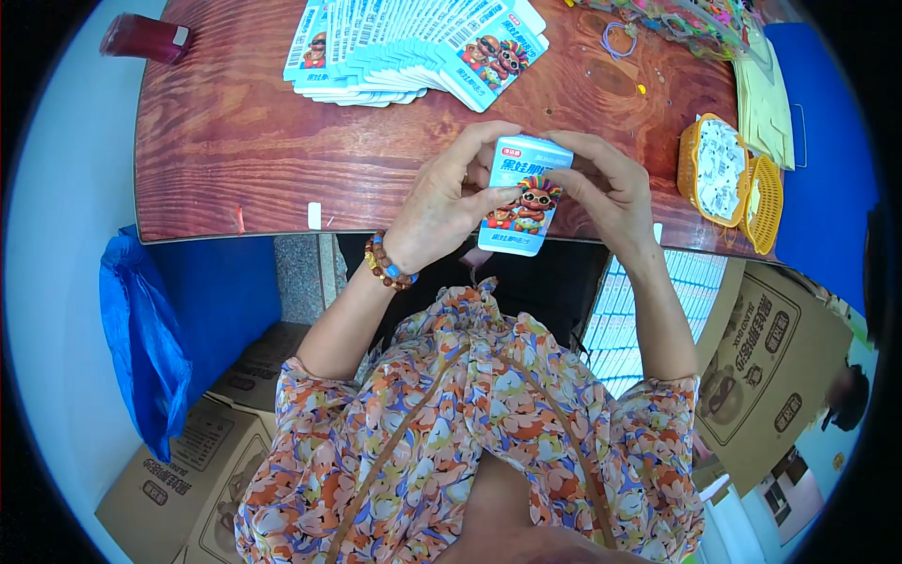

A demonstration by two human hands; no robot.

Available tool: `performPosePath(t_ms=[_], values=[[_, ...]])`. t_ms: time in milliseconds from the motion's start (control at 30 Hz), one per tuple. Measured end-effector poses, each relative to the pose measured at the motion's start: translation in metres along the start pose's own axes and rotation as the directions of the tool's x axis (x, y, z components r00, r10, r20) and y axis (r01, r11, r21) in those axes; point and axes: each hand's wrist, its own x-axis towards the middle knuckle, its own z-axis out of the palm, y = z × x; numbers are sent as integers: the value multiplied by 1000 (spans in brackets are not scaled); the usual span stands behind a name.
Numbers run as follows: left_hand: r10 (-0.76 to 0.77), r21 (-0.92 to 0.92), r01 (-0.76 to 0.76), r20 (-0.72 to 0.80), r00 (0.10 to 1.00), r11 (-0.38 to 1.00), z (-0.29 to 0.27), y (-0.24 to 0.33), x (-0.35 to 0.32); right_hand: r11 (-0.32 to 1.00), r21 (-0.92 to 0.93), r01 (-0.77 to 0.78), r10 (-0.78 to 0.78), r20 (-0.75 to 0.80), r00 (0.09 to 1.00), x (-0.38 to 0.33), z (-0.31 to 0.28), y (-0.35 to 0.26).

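Both my hands hold one small light-blue box [507, 238] with cartoon figures in sunglasses on its front, upright over the table's near edge. My left hand [449, 195], a beaded bracelet at its wrist, grips the left side with the thumb across the front. At the upper right, my right hand [606, 193] has its fingers at the top edge and its thumb on the front. What the fingers behind the box do is hidden. Farther off, a fanned pile of matching flat blue boxes [395, 56] lies on the reddish wooden table [254, 141].
A yellow basket [691, 179] of small white packets stands at the right edge, beside yellow paper sheets [763, 108]. Colourful small items in clear plastic [695, 23] lie far right. A dark red jar [146, 39] is at far left. Cardboard cartons [766, 357] stand below the table.
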Motion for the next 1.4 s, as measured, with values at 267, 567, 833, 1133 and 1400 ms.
performPosePath(t_ms=[267,567,833,1133,1400], values=[[-18,2,18,63,998,1000,-8,4,-3,973,-88,215,-204,120,972,11,-9,2],[123,116,-121,-9,992,986,-10,0,-1,964,-151,219,-213,53,976,12,-3,-3],[138,165,-142,39,990,976,-21,12,-1,961,-184,205,-190,93,977,23,1,-18],[617,617,-417,-144,774,668,-32,36,2,639,690,-340,280,202,938,72,61,-45],[426,196,-382,-524,738,903,-95,46,-18,930,-180,319,-281,209,937,193,68,-110]])
